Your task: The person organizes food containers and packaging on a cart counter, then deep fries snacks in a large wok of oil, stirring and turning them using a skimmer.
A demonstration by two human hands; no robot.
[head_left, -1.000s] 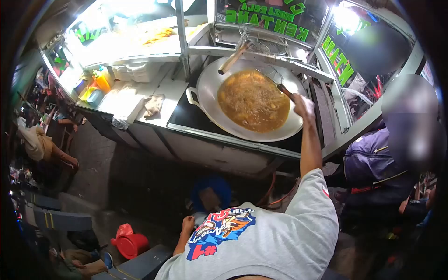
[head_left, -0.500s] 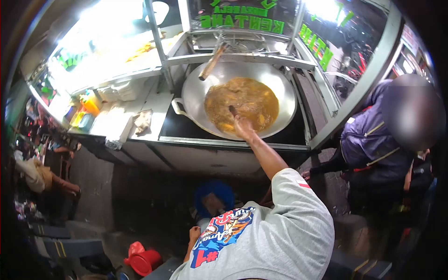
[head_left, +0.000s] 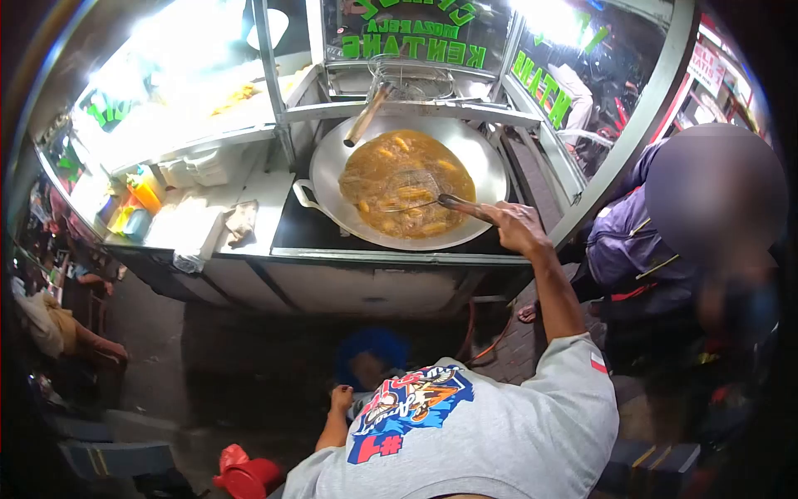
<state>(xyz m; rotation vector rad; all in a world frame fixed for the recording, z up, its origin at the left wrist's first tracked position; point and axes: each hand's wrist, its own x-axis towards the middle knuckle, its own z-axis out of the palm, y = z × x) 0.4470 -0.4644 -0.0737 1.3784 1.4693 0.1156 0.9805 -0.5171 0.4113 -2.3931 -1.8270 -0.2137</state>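
A large metal wok (head_left: pixel 490 166) holds brown bubbling oil (head_left: pixel 366 170) with several golden pieces (head_left: pixel 386 152) frying in it. My right hand (head_left: pixel 519 229) is closed round the dark wooden handle of a wire skimmer (head_left: pixel 410 190), whose mesh lies in the oil around some of the pieces. The hand is over the wok's right front rim. My left hand (head_left: pixel 342 398) hangs low beside my body, away from the stall; its fingers look curled, but what they hold, if anything, is too small to tell.
A wooden-handled strainer (head_left: pixel 370 114) rests across the frame behind the wok. Left of the wok are a folded cloth (head_left: pixel 241 221), sauce bottles (head_left: pixel 144 193) and white boxes (head_left: pixel 205 165). A person in a purple jacket (head_left: pixel 619 237) stands at the right. A red bucket (head_left: pixel 249 478) stands low left.
The skimmer has swept from the wok's right side through the oil, and its mesh now shows mid-wok. My right hand went left and forward over the rim, then back right. My left hand stayed low.
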